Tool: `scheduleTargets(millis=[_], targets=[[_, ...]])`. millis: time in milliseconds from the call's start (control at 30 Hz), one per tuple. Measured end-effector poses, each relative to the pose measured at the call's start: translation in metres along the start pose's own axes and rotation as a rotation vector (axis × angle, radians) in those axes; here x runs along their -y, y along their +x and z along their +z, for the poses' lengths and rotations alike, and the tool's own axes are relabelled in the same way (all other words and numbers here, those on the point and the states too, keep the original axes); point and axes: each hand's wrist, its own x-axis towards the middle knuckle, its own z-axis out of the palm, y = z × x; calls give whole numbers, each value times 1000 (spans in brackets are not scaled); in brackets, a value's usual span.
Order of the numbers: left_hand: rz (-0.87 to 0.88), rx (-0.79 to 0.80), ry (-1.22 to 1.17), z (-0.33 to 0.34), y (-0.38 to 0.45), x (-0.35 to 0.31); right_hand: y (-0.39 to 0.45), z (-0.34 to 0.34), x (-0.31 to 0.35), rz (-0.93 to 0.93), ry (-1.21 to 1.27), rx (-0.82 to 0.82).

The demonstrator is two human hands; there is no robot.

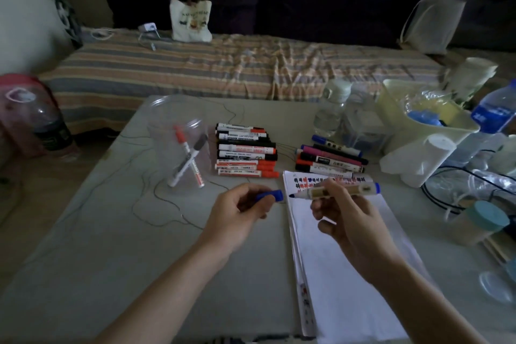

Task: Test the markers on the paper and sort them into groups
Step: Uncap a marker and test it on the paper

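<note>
1. Bed [195,70], striped cover, runs across the far side behind the table; white tote bag [191,21] stands on it, upright.
2. Table [97,246], pale top w/ thin dark scribble lines on its left half.
3. Paper stack [343,260], white, right of centre, near edge of table; rows of red/blue/black test marks along its far end.
4. Pale tub [435,131], far right, w/ plastic wrap and a blue item inside; clear water bottles beside it.
5. Clear plastic cup [178,145], left of centre, upright; holds two markers [187,159] crossed, one red-capped, one black-capped.
6. Marker pile, black/red [245,153], stacked lengthwise just right of the cup.
7. Marker pile, mixed colours [331,160], at the far end of the paper, touching its top edge; blue, pink, black, red caps seen.
8. Right hand [346,220], grip: fingers curled round the blue marker [335,190], held roughly level above the far end of the paper, bare tip pointing left.
9. Left hand [237,215], grip: thumb and fingers pinch the blue cap [270,195], just left of the marker tip, not touching it, over the table beside the paper's left edge.
10. Small jar w/ teal lid [480,222], right edge of table.
</note>
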Motion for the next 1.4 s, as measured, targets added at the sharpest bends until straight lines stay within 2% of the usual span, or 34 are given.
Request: scheduleTargets(millis=[233,533,767,967,1067,1167,1267,1400], targets=[[50,51,-24,-10,-22,-28,-26,29,13,-70,-56,-14],[91,6,-16,-20,-41,-49,-44,48,14,-126,-191,13],[148,-44,76,-24,-49,-49,-47,58,8,-38,-89,3],[172,-92,44,-19,-56,-48,-46,62,10,32,-64,-5],[155,-27,52,-26,-55,-47,-53,61,11,64,-55,50],[37,-14,-73,-39,-61,-44,-59,57,12,118,-78,101],[-38,-74,-179,-48,-66,-44,-61,54,14,147,-27,59],[-66,-233,-371,-51,-66,-59,-66,65,16,-7,-401,99]])
